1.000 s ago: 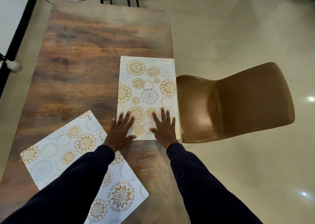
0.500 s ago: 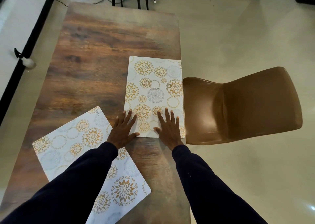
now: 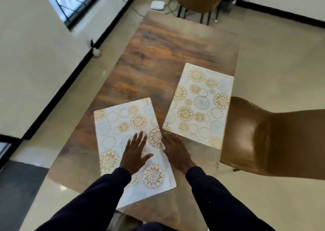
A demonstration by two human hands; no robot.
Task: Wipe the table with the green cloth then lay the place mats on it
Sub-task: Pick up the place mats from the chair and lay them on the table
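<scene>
Pressure from our flat, spread left hand [image 3: 135, 153] should slide the thin gold-flowered white place mat [image 3: 121, 125]; right hand [image 3: 175, 152] flat alongside.

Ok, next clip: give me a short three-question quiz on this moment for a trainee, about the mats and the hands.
1. True or false: the left hand lies flat, fingers spread, on the near mat.
2. Which mat lies right beside the chair at the right edge of the table? A: the near mat. B: the far mat. C: neither.
3. How many mats lie on the table?

Key: 1 true; 2 B; 3 two.
</scene>
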